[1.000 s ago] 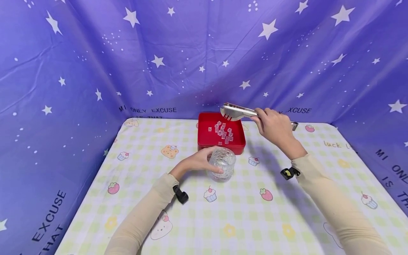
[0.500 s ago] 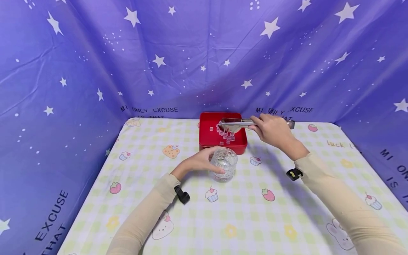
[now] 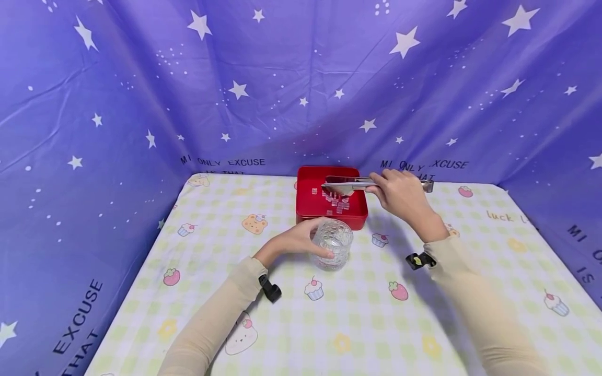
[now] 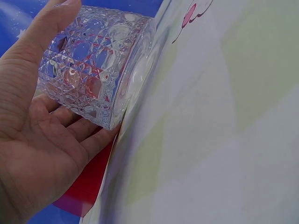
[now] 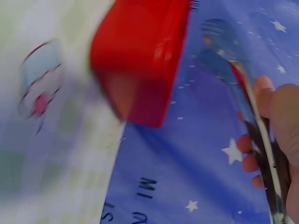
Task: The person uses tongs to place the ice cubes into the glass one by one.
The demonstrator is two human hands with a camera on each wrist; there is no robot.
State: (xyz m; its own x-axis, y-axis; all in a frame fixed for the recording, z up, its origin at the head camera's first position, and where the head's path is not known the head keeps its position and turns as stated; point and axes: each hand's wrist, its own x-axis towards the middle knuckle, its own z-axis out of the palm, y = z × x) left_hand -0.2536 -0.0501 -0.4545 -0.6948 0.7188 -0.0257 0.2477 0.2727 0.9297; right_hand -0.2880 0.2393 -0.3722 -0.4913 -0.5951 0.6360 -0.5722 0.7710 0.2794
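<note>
My left hand (image 3: 297,238) holds a clear patterned glass tumbler (image 3: 337,249) standing on the table in front of the red tin (image 3: 304,208). In the left wrist view the thumb lies along one side of the tumbler (image 4: 88,65) and the fingers reach behind it. Inside the tin lie several small clear cubes (image 3: 342,206). Metal food tongs (image 3: 355,184) are gripped by my right hand (image 3: 401,194). Their heads hang over the cubes and hide some of them. The right wrist view shows the tongs (image 5: 256,126) beside the tin's blurred outer wall (image 5: 133,51).
A checked tablecloth (image 3: 282,324) printed with cupcakes, strawberries and flowers covers the table. Purple cloth with white stars (image 3: 263,115) hangs behind the table and at both sides. The tin sits near the table's back edge, with the tumbler close before it.
The tongs have come down from above the tin's back part to over the cubes, turning flatter with my right hand lower. My left hand and the tumbler have stayed in place.
</note>
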